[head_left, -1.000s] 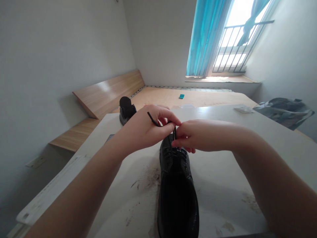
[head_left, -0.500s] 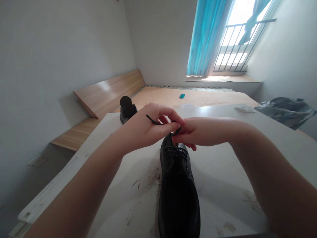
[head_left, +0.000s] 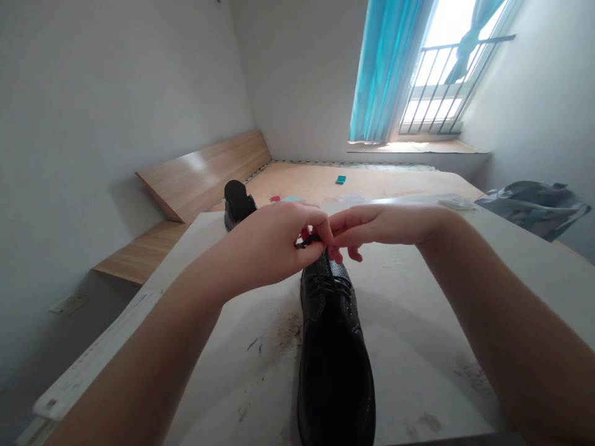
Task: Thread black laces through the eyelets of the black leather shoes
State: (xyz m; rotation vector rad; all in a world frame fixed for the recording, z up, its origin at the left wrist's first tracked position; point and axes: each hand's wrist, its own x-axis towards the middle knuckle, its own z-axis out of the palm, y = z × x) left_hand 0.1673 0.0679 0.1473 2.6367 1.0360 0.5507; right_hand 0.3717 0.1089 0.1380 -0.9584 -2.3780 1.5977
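Note:
A black leather shoe [head_left: 336, 371] stands on the white table with its toe towards me. Its black shoelace [head_left: 329, 266] rises from the eyelets to my fingers above the tongue. My left hand [head_left: 290, 238] pinches the lace between thumb and forefinger, and a short curl of it shows beside the thumb. Touching those fingertips, my right hand [head_left: 367, 229] also has thumb and forefinger closed at the lace, its other fingers curled underneath. Just what lies between the right fingertips is partly hidden.
Another black shoe [head_left: 236, 204] stands at the table's far left, partly behind my left hand. Dirt smudges mark the white table [head_left: 409, 347]. Beyond lies a wooden bed board [head_left: 390, 183] with a small teal packet [head_left: 341, 179]. A grey bag [head_left: 534, 207] sits at the right.
My right hand has moved slightly up and away from the shoe. The lace's loose end no longer sticks out across my left hand; it now curls by the left thumb.

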